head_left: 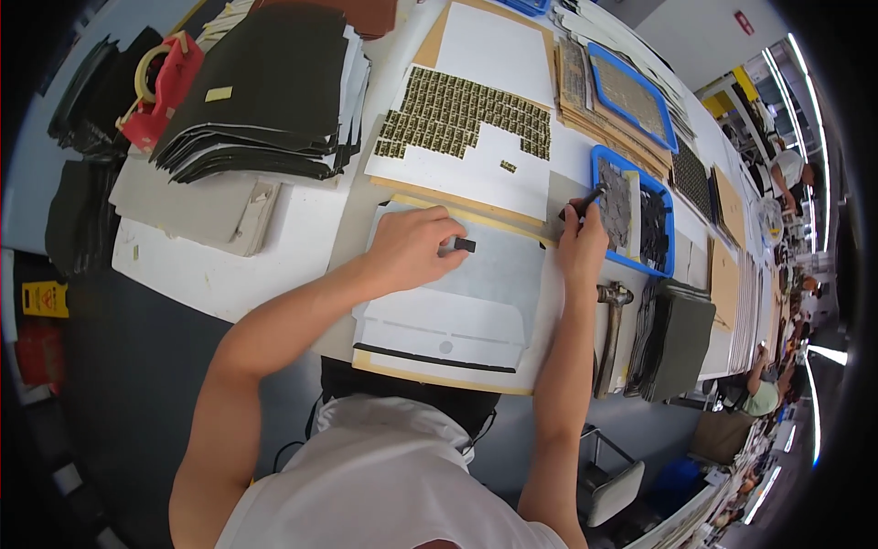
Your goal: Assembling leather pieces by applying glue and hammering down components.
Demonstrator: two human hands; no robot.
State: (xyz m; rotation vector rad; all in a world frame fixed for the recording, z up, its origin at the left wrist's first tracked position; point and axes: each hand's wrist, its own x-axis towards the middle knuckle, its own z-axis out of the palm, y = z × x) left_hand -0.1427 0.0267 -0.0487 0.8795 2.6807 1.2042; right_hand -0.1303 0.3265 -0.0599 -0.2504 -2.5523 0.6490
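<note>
A small dark piece (465,245) is pinched in the left hand's (412,249) fingers, over the pale sheet (494,279) on the bench (197,274); it is judged light and fairly stiff, best taken by its edges; a dark item (593,196) is gripped by the right hand (585,242) beside the blue tray (670,233); no lettering can be read on either.

Matt, perhaps leather strip (465,244) and smooth plastic tray (672,233)
</note>
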